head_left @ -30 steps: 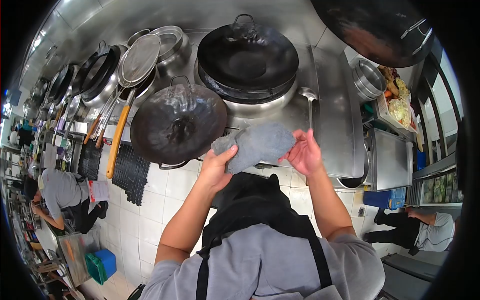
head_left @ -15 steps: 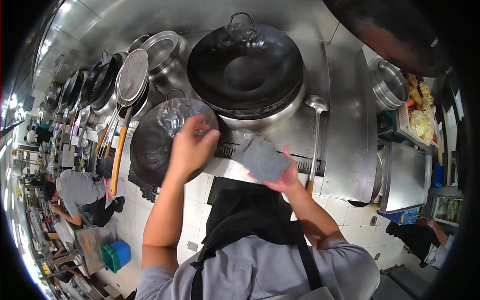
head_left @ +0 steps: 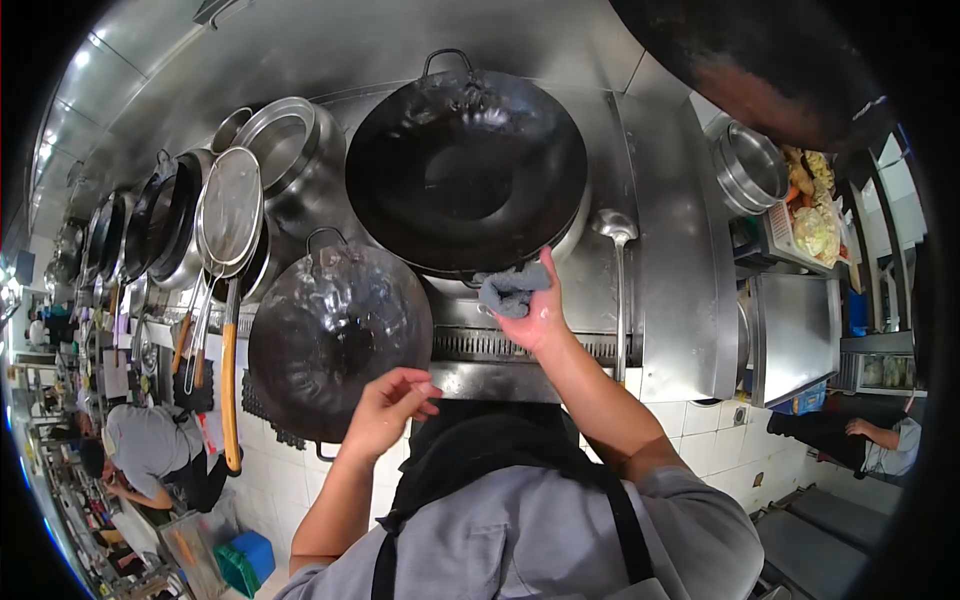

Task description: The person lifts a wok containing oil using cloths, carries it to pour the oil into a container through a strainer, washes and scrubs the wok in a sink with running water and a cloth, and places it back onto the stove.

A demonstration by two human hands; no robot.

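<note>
My right hand (head_left: 543, 318) is closed around a folded grey cloth (head_left: 505, 295), which sits at the near rim of the large dark wok (head_left: 465, 180). The wok rests on a round metal burner ring, with its far loop handle upright. The cloth and fingers partly hide the near handle. My left hand (head_left: 392, 408) is in the air beside the near edge of a second, smaller wok (head_left: 335, 330). Its fingers are loosely bent, the thumb is apart from them, and nothing shows in it. Wet, shiny patches cover the smaller wok's inside.
A ladle (head_left: 617, 235) lies right of the large wok. Strainers (head_left: 230, 210) with wooden handles and steel pots (head_left: 280, 140) stand at left. Another dark wok (head_left: 750, 70) hangs close at upper right. A food basket (head_left: 805, 220) is at right. Co-workers (head_left: 155, 450) are at both sides.
My right hand has moved up to the large wok's near rim, and the spread cloth is now bunched. My left hand has drawn back from over the smaller wok toward my body.
</note>
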